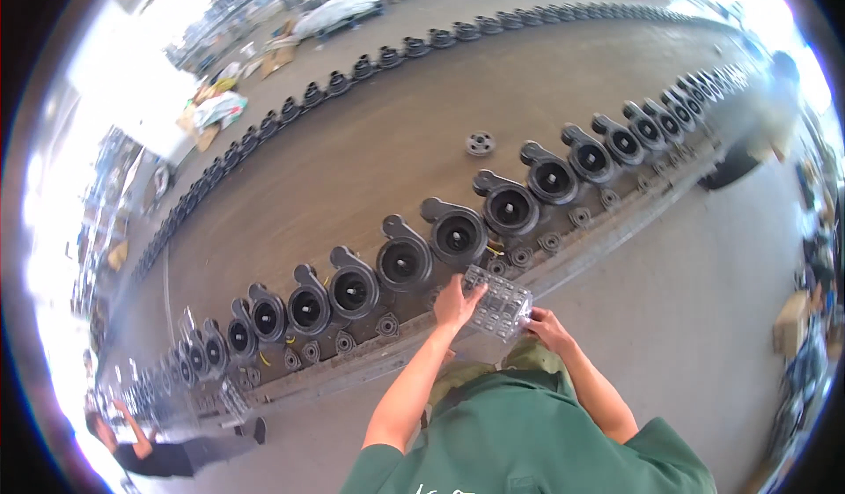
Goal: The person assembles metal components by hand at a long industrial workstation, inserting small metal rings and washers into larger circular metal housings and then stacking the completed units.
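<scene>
My left hand [457, 305] grips the left side of a clear plastic compartment tray [500, 304], its thumb lying over the top. With bent fingers my right hand [547, 328] holds the tray's right edge. Small pieces seem to sit in the compartments, too small to name. The tray is held in front of my body, close to a long bench edge. Just beyond it stands a black snail-shaped housing [459, 235] with a round opening and a light stub in its centre. Near the tray lies a small round flanged part [521, 256].
Similar housings form a long curved row, with another row of black parts [389, 57] along the far side. A loose round disc [480, 143] lies between them. One person [145, 446] bends at the lower left; another, blurred person [766, 124] is at the right. Cardboard boxes [790, 322] stand far right.
</scene>
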Motion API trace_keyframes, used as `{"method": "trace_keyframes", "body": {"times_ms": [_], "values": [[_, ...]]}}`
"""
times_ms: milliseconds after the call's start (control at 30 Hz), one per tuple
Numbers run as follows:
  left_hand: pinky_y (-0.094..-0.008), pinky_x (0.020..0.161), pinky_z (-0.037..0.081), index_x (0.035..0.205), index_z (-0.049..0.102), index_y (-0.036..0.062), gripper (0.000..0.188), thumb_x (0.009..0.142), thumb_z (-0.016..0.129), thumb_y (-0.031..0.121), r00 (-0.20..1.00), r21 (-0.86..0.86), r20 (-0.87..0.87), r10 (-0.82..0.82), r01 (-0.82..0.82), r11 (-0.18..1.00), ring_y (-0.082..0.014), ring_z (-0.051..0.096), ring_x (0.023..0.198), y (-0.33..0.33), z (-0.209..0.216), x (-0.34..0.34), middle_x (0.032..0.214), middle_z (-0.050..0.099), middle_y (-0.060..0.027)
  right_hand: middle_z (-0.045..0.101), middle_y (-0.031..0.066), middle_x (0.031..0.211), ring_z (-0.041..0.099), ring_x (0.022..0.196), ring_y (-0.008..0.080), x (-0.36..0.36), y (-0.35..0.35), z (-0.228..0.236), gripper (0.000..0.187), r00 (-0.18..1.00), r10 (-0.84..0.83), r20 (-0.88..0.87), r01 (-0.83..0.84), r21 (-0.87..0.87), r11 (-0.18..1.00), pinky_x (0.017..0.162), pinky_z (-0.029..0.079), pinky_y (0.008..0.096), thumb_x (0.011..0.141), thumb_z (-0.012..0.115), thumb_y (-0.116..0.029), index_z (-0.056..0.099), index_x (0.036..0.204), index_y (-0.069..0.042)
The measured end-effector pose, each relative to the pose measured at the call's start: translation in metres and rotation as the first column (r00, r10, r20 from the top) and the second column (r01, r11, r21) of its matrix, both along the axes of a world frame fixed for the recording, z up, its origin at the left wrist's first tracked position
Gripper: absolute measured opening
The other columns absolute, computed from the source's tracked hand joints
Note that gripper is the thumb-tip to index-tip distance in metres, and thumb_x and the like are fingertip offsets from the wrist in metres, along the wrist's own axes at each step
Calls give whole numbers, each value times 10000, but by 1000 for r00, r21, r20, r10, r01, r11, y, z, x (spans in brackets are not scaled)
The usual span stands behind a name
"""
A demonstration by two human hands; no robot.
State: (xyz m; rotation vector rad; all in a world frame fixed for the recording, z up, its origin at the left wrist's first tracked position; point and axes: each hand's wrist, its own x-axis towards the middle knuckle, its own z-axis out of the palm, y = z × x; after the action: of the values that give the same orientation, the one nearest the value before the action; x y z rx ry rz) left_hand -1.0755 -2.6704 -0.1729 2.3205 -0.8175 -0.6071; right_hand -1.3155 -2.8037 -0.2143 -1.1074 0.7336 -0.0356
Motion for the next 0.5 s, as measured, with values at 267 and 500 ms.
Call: {"method": "trace_keyframes", "body": {"times_ms": [267,500], "values": [[-550,1085,398,1261,569,37,626,760,840,296,785,-58,454,-422,499,864,-435,471,1316,42,21,-83,1392,507,-213,726,-11,857,602,765,87,6,51,-40,313,990,-56,-129,29,-199,980,668,495,282,936,757,-350,766,1050,-58],[-494,1070,454,1096,594,23,416,812,796,252,742,42,536,-402,452,891,-423,575,1307,33,-4,-99,1364,622,-237,701,-27,818,549,710,54,16,46,-29,267,997,-54,61,64,-180,982,609,447,269,943,766,-290,762,1022,-35]]}}
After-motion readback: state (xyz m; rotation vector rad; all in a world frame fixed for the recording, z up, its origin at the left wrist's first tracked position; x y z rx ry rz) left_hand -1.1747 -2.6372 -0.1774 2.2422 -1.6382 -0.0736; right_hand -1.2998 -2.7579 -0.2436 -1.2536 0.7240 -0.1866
